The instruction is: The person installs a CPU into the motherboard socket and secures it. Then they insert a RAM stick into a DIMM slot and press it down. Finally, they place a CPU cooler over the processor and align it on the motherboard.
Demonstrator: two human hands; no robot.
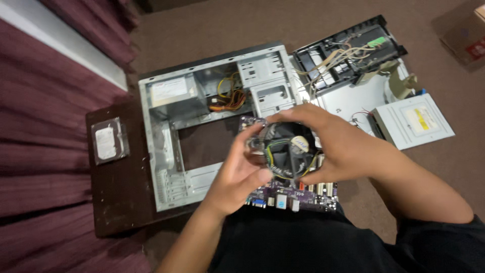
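1. The left hand grips the near-left side of a round black cooling fan with coloured wires, thumb pressed to its lower rim.
2. The right hand curls over the fan's far and right sides, fingers arched across the top.
3. Under both hands lies a purple circuit board with rear ports, resting on the person's lap.
4. Beyond the left hand stands an open grey metal computer case on a dark brown board.
5. Well left of the left hand lies a silver hard drive.
6. Beyond the right hand sit a black plastic front panel with loose cables and a white optical drive.
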